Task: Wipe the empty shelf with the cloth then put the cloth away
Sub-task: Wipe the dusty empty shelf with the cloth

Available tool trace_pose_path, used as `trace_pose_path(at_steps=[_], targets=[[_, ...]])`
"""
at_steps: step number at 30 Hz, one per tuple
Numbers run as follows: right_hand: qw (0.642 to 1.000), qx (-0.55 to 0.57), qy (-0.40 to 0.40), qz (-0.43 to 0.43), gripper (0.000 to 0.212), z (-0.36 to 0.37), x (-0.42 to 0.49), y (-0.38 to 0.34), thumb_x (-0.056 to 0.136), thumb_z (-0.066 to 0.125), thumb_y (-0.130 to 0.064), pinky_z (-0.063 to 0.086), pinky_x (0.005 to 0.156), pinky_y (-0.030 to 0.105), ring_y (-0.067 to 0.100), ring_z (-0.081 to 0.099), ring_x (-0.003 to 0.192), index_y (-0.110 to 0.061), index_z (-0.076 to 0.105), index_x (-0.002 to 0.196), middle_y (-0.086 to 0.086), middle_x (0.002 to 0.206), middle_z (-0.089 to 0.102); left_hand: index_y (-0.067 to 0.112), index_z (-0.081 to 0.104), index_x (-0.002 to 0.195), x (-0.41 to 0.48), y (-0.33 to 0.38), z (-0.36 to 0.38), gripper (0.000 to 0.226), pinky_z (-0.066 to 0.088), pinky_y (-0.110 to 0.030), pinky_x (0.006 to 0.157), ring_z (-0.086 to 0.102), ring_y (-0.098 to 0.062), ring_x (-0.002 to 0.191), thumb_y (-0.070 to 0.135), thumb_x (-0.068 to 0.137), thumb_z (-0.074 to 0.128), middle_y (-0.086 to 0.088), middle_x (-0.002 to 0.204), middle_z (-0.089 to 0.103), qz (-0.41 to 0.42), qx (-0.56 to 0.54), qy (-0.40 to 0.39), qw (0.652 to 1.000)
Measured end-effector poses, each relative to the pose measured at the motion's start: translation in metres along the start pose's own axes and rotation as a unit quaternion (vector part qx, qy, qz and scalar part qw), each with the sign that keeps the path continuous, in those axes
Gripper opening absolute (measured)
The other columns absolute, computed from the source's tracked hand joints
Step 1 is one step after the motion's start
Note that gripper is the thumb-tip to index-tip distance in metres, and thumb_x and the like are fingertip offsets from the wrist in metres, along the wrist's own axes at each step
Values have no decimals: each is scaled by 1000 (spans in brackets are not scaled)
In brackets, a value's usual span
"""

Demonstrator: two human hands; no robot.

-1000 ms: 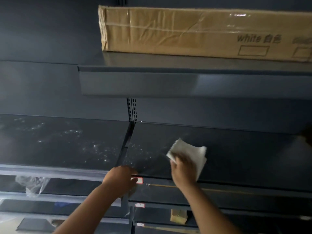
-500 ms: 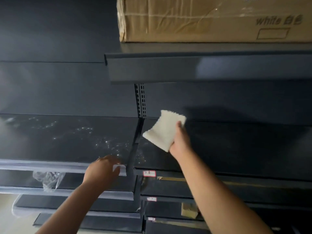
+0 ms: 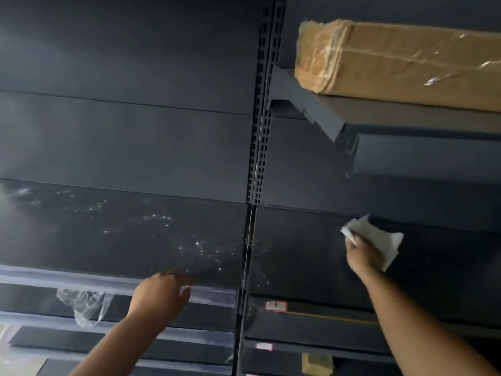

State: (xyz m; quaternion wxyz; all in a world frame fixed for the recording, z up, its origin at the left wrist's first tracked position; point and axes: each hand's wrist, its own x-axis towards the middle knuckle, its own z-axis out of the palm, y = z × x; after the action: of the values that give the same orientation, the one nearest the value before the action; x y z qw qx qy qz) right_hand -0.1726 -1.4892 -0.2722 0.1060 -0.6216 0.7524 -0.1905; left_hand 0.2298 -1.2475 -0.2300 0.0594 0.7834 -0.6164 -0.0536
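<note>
My right hand (image 3: pixel 362 255) presses a folded white cloth (image 3: pixel 376 236) flat on the dark empty shelf (image 3: pixel 303 256) to the right of the slotted upright, near the shelf's back. My left hand (image 3: pixel 160 294) rests on the front edge of the neighbouring dusty shelf (image 3: pixel 122 234) at the left, fingers curled over the clear price strip. That left shelf is speckled with white dust. The right shelf looks darker, with a few specks near its left front corner.
A taped cardboard box (image 3: pixel 401 61) lies on the upper shelf (image 3: pixel 406 118) overhanging the right bay. The slotted upright (image 3: pixel 260 126) divides the two bays. Lower shelves carry a crumpled plastic bag (image 3: pixel 84 305), price labels (image 3: pixel 276 306) and a small yellowish block (image 3: pixel 315 363).
My right hand has carried the cloth from the shelf's left back corner rightward along the back. The view has swung left and up. My left hand stays on the left shelf's front edge.
</note>
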Motion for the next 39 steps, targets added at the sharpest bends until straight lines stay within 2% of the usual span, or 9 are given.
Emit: trace_pose_path(at_steps=[4,8,11,15,19,22,26,34,39], targets=[[986,16,-52,-158,34,55,-30,-117,96,45,-32,47,86,35,33,62,102,-13,66,114,15,116,67,43,65,99,6,-3,4,20,50,-25,69,66,-11,88,40,87,50,15,101,71,6,4,2,1000],[961,189,-150,-138,38,95,-63,-217,96,40,-40,44,89,33,31,59,105,-16,62,116,9,109,67,37,63,93,13,-9,6,18,45,-25,61,65,-11,79,35,84,47,10,90,71,17,16,-31,999],[826,531,-186,46,44,89,-66,-258,95,47,-40,40,94,29,23,53,116,-16,49,132,3,122,56,36,64,93,16,-13,5,19,46,-26,64,66,-12,82,34,83,48,9,92,71,27,15,-39,999],[706,689,-84,141,27,44,-43,-229,94,49,-41,54,85,44,25,65,97,-22,58,111,4,110,66,37,66,97,18,-15,3,22,43,-25,64,67,-13,85,35,83,50,8,95,72,40,20,-46,998],[754,642,87,110,29,-4,-9,-166,97,45,-38,51,93,42,28,62,107,-18,53,117,9,119,62,35,67,102,17,-18,4,24,50,-27,75,66,-12,90,36,87,49,8,103,72,59,2,-56,997],[880,433,187,56,38,-14,8,-130,96,39,-40,47,85,36,29,61,101,-17,53,122,13,114,64,35,67,103,15,-18,2,24,50,-27,75,66,-15,92,35,86,50,7,103,72,57,6,-49,997],[990,110,83,-3,36,27,6,-101,98,41,-30,44,86,43,43,59,103,-6,56,120,26,117,63,39,66,105,12,-18,0,24,51,-27,79,66,-13,95,38,85,52,9,107,71,55,-9,-54,997],[974,-11,-35,-226,34,97,-35,-215,97,40,-35,42,85,30,23,61,101,-15,61,114,6,116,66,47,61,107,12,-19,1,27,50,-25,86,64,-10,100,46,81,54,12,115,66,41,-48,-57,996],[896,400,-192,-5,44,91,-49,-261,98,40,-37,40,88,28,25,56,108,-14,47,134,12,129,57,47,61,107,15,-20,1,28,49,-24,87,63,-8,102,46,79,57,16,116,66,41,-37,-62,997]])
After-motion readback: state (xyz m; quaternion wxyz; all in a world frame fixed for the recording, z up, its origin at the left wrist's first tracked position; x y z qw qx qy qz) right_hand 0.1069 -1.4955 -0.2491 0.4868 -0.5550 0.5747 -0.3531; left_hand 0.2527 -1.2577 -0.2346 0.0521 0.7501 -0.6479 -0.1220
